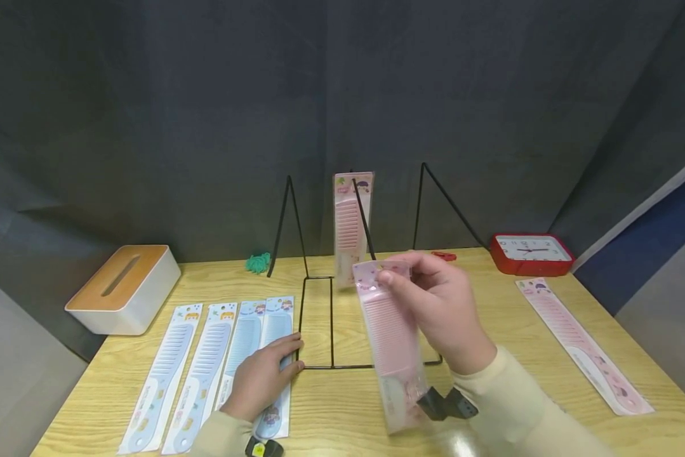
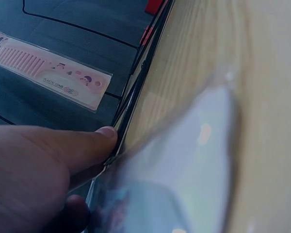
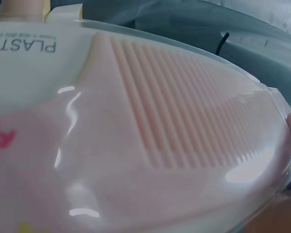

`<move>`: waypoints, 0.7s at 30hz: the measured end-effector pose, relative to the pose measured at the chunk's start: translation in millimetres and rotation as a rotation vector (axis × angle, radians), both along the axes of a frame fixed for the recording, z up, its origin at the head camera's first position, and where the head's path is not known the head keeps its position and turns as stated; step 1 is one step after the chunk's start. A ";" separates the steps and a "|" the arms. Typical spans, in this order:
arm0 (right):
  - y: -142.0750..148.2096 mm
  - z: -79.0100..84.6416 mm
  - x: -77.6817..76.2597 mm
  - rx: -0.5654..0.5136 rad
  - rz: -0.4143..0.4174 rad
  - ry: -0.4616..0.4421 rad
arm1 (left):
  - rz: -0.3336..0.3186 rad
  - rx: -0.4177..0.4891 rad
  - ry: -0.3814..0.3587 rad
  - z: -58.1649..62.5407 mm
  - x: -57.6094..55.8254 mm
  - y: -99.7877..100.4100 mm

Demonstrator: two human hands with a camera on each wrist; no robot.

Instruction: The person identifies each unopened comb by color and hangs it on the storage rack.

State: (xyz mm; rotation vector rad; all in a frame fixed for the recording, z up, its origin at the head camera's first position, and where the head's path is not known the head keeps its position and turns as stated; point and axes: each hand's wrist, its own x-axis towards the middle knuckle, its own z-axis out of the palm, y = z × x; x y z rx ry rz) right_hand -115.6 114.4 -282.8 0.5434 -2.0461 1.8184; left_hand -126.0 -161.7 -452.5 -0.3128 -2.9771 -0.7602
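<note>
Pinching a packaged pink comb [image 1: 392,346] is the right hand [image 1: 440,311]; the left hand [image 1: 265,377], fingers extended, touches the black wire rack [image 1: 332,324] beside it.

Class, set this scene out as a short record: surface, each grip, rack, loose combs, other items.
Surface: wood-grain table
Left grip: touching the base of the black wire rack
Right grip: pinching a packaged pink comb near its top end
On the rack: one hanging packaged pink comb
Loose, left: four blue packaged combs, side by side
Loose, right: another packaged pink comb, lying flat
Other items: red-framed clock, rear right; slotted box, rear left
</note>
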 end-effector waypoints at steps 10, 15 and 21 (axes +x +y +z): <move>-8.9 1.2 -5.8 -0.031 0.019 -0.031 | 0.007 -0.001 0.004 -1.5 0.2 -1.8; -9.3 -1.2 -9.2 -0.046 0.024 -0.091 | 0.003 0.000 0.008 -1.5 -0.7 -1.2; -8.3 -5.4 -15.3 -0.060 0.020 -0.121 | 0.006 0.001 -0.004 -0.8 -2.1 -0.1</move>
